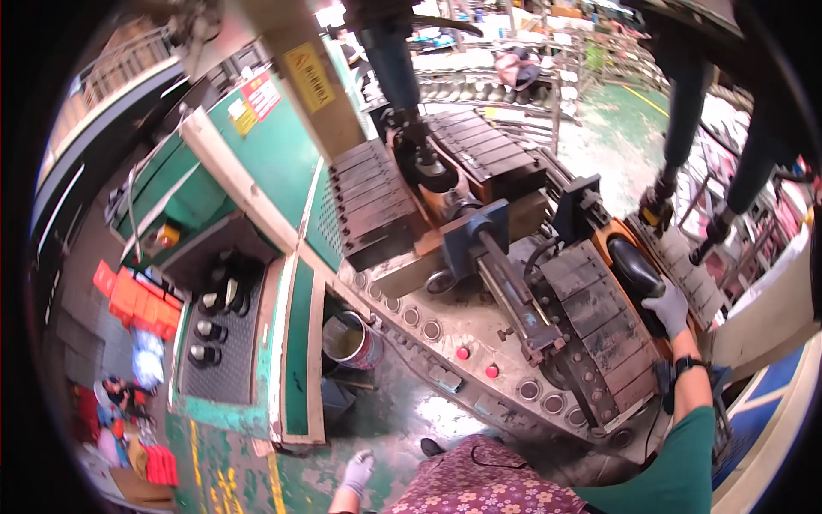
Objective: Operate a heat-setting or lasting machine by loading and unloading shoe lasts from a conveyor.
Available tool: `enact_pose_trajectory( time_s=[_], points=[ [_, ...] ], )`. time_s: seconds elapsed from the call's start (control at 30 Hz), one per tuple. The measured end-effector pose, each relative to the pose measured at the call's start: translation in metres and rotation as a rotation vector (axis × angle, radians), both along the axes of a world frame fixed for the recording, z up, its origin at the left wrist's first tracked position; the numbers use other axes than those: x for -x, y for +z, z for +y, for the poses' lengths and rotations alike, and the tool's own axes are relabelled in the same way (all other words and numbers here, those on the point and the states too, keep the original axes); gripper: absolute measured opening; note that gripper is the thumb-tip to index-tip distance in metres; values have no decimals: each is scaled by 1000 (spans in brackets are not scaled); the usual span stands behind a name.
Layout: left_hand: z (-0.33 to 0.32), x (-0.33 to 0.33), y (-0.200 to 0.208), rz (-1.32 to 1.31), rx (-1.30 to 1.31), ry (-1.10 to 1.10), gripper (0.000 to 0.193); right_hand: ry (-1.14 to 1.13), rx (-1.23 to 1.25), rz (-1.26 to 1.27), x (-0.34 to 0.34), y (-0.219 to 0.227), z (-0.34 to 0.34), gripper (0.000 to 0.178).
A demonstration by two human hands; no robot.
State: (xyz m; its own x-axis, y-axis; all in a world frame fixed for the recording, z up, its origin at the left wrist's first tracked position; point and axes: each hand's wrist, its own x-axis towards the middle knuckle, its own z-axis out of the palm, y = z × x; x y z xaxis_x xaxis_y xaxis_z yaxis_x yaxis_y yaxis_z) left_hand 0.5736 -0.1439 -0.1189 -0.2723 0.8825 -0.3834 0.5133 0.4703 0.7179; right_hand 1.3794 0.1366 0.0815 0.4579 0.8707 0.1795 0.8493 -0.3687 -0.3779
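Observation:
My right hand, in a pale glove, reaches into the right station of a shoe press. Its fingers are wrapped round the near end of a glossy black shoe, which lies between two segmented metal pad blocks. My left hand, also gloved, hangs low at my left side, away from the machine. Its fingers look curled together, with nothing visible in them. At the left station, a plunger comes down onto another dark shoe-shaped piece, clamped between similar blocks.
Red buttons and round gauges sit on the press's front panel. Left of it stands a green cabinet with several dark shoes on its shelf. A bucket is beside the press. Plungers hang above the right station.

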Motion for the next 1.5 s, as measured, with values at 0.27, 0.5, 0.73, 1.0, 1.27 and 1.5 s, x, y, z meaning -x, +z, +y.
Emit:
enact_pose_trajectory(
  time_s=[0.27,0.5,0.73,1.0,1.27,1.5],
  points=[
    [119,-4,157,26,-269,-234,40,144,-354,-459,33,41,-19,83],
    [246,-113,288,-401,-501,-753,62,369,-541,362,84,104,-76,66],
    [238,-107,289,-1208,-686,-628,104,647,-160,767,481,165,-95,86],
    [230,206,211,-1512,-446,115,58,1009,95,815,794,81,-88,85],
    [253,534,136,-1246,-64,343,58,711,340,672,811,-8,-175,78],
    [301,615,107,-1147,76,344,66,394,460,390,783,-49,-252,79]
  ],
)
